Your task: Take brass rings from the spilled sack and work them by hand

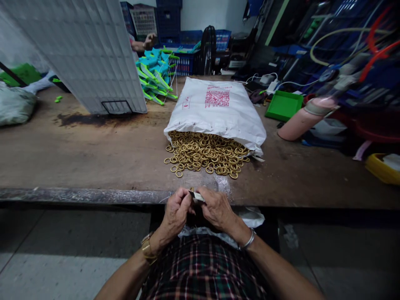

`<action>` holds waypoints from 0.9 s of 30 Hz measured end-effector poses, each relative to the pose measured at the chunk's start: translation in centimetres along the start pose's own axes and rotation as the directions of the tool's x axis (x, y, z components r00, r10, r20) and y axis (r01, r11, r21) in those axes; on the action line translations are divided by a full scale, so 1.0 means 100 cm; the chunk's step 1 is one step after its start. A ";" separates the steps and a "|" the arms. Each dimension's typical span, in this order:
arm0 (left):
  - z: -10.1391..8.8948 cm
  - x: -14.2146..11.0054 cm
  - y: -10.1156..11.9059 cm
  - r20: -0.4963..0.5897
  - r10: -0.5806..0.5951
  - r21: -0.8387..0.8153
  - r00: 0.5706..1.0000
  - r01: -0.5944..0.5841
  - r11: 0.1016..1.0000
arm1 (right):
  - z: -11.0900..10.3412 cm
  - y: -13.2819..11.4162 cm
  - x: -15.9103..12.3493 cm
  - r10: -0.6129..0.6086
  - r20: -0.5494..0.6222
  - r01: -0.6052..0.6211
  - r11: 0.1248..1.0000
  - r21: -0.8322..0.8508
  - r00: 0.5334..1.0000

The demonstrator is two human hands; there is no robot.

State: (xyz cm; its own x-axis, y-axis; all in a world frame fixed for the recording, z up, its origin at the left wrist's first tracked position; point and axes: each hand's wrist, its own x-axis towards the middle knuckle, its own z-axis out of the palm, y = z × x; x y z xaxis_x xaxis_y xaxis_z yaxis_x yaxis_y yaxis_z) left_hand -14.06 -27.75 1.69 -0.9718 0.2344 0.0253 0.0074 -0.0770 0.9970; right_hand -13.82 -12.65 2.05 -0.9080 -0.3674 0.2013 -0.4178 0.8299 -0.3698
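Close together at the table's front edge, my two hands are both closed. In my right hand (217, 208) is a small flat tool (198, 197), pale with a dark tip, possibly a blade; its exact kind is unclear. The fingers of my left hand (177, 211) pinch around a small brass-coloured ring (191, 189), mostly hidden, right by the tool's tip. Just beyond them, a pile of brass-coloured rings (203, 156) spills from the mouth of a white sack (193, 104) with red print, which lies on its side.
On the wooden table (93, 158), a large pale ribbed panel (106, 62) stands at left. Teal and green plastic parts (159, 75) are stacked behind. To the right are a green tray (284, 105) and a pink bottle (308, 118). Another person's hand (149, 41) shows at the back.
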 end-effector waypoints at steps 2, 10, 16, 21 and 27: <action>-0.001 0.001 -0.003 0.007 -0.013 -0.007 1.000 0.013 1.000 | 0.001 -0.003 0.002 0.040 0.032 -0.039 0.999 -0.035 0.999; -0.002 -0.016 0.012 0.117 -0.105 -0.138 0.988 0.120 0.983 | 0.006 0.010 0.020 0.257 0.036 -0.247 0.952 -0.182 0.966; -0.006 -0.015 0.004 0.106 -0.241 -0.523 0.965 0.260 0.811 | 0.013 0.014 0.048 0.214 -0.138 -0.214 0.977 0.015 0.967; -0.021 -0.009 -0.004 0.036 -0.341 -0.702 0.940 0.266 0.661 | 0.022 0.001 0.073 0.246 -0.072 -0.252 0.962 -0.100 0.967; -0.037 -0.005 -0.011 0.129 -0.462 -0.848 0.878 0.339 0.408 | 0.035 -0.013 0.091 0.285 -0.046 -0.289 0.941 -0.175 0.957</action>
State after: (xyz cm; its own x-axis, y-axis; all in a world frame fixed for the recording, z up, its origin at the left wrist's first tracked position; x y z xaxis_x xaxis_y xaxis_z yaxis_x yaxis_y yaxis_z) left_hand -14.48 -31.37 0.27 -0.8261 0.3660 -0.4285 -0.5259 -0.7738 0.3530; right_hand -21.68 -18.60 1.22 -0.9871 -0.0957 0.1286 -0.1254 0.9608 -0.2475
